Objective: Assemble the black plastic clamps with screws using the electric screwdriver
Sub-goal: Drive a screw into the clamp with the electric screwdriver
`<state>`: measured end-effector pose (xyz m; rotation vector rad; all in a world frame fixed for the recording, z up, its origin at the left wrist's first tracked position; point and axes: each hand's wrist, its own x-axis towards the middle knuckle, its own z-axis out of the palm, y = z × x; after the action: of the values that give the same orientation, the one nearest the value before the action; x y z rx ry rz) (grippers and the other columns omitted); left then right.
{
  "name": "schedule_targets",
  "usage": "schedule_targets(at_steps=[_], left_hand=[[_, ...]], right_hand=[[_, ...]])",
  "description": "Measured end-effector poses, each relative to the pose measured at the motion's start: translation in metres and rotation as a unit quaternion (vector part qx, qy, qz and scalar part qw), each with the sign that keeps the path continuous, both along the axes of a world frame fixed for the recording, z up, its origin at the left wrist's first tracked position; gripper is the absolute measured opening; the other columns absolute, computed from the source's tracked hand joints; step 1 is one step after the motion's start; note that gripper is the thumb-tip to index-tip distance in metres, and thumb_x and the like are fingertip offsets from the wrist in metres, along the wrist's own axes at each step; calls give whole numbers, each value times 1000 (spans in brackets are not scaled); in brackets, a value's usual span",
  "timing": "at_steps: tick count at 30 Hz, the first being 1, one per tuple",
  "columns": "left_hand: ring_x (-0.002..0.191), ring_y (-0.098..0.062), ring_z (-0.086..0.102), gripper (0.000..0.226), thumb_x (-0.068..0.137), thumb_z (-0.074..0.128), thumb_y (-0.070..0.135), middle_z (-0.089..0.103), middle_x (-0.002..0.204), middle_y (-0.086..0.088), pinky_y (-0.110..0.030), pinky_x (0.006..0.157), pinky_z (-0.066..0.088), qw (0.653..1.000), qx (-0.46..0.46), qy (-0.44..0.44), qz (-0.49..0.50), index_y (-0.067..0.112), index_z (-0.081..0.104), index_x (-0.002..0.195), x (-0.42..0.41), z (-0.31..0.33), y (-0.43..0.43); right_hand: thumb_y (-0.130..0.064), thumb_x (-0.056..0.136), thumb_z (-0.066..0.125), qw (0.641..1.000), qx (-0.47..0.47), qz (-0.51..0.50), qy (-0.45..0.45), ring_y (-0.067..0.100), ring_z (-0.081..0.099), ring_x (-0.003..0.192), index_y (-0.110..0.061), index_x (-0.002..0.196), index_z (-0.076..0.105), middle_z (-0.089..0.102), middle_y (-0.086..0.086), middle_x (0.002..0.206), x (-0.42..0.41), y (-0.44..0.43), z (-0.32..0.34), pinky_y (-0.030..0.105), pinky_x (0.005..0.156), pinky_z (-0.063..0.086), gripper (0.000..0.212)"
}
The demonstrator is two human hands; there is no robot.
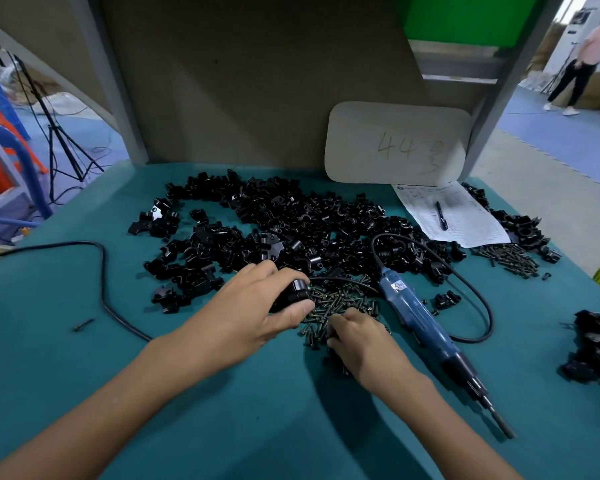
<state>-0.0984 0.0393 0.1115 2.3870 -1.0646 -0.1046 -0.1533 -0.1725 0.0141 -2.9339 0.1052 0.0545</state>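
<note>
A big heap of black plastic clamp parts (291,230) covers the middle of the teal table (222,410). In front of it lies a pile of small dark screws (340,306). My left hand (257,306) is closed around a black clamp (291,294) at the pile's left edge. My right hand (361,337) rests fingers-down in the screws, fingertips curled; whether it pinches a screw is hidden. The blue electric screwdriver (426,323) lies on the table right of my right hand, bit pointing toward me.
The screwdriver's black cord (478,282) loops to the right; another black cable (101,271) runs on the left. A paper sheet with a pen (442,216), a second screw pile (510,258), finished clamps (596,351) and a lone screw (84,325) lie about. A person stands far right.
</note>
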Motion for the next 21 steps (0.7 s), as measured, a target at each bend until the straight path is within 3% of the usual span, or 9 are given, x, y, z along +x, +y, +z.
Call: schedule_targets(at_steps=[6, 8, 9, 10, 11, 13, 14, 15, 21], left_hand=[[106, 7, 38, 57, 86, 27, 75, 43, 99, 22, -14, 80, 35, 1000, -10, -9, -1, 43, 49, 129, -2, 1, 1], [106, 7, 37, 59, 86, 25, 76, 42, 100, 23, -13, 80, 34, 1000, -12, -20, 2, 43, 48, 129, -2, 2, 3], [107, 8, 36, 60, 85, 25, 77, 42, 100, 24, -13, 80, 34, 1000, -13, -26, 4, 43, 48, 129, -2, 2, 4], [107, 9, 35, 62, 85, 24, 77, 41, 100, 25, -13, 81, 34, 999, -16, -29, 6, 42, 48, 130, -2, 2, 5], [107, 9, 35, 62, 85, 24, 77, 41, 101, 25, -12, 81, 33, 999, -19, -31, 7, 42, 48, 131, -2, 3, 5], [107, 9, 34, 62, 86, 24, 76, 41, 101, 24, -11, 82, 33, 999, -19, -34, 5, 41, 48, 131, -3, 5, 5], [107, 8, 34, 61, 86, 25, 75, 41, 101, 24, -10, 82, 32, 999, -16, -36, 2, 40, 48, 132, -4, 6, 4], [107, 8, 35, 60, 87, 26, 74, 42, 101, 23, -10, 82, 32, 999, -15, -40, -1, 40, 48, 132, -4, 7, 4], [105, 5, 37, 54, 89, 31, 69, 41, 99, 24, -12, 82, 33, 999, -17, -39, -17, 40, 51, 130, -8, 14, 0]], right_hand=[[0, 99, 51, 998, -52, -9, -19, 24, 49, 100, -15, 112, 47, 53, 5, 115, 1, -2, -5, 28, 77, 29, 21], [-5, 103, 46, 998, 7, -36, -47, 20, 47, 89, -18, 107, 45, 56, 2, 107, -2, -4, 8, 31, 75, 33, 14], [-11, 106, 46, 992, 83, -53, -76, 19, 51, 83, -19, 105, 49, 60, -1, 99, -4, -5, 18, 33, 72, 38, 9], [-17, 107, 49, 973, 196, -67, -103, 17, 57, 78, -20, 103, 55, 64, -3, 90, -8, -6, 30, 34, 70, 45, 8], [-19, 105, 54, 930, 339, -73, -121, 14, 63, 76, -20, 100, 63, 68, -1, 85, -13, -5, 44, 34, 69, 52, 10], [-16, 100, 63, 782, 614, -34, -104, 12, 69, 78, -22, 94, 75, 73, 1, 85, -25, 1, 74, 27, 70, 57, 14], [-17, 96, 65, 721, 688, -6, -86, 13, 69, 79, -23, 92, 77, 72, 2, 86, -31, 4, 85, 25, 70, 57, 14], [-18, 93, 67, 690, 720, 18, -72, 14, 68, 79, -23, 92, 78, 72, 4, 86, -34, 8, 94, 24, 70, 57, 12], [-16, 90, 66, 673, 736, 50, -44, 13, 67, 80, -20, 92, 77, 71, 6, 88, -35, 15, 106, 24, 69, 57, 12]])
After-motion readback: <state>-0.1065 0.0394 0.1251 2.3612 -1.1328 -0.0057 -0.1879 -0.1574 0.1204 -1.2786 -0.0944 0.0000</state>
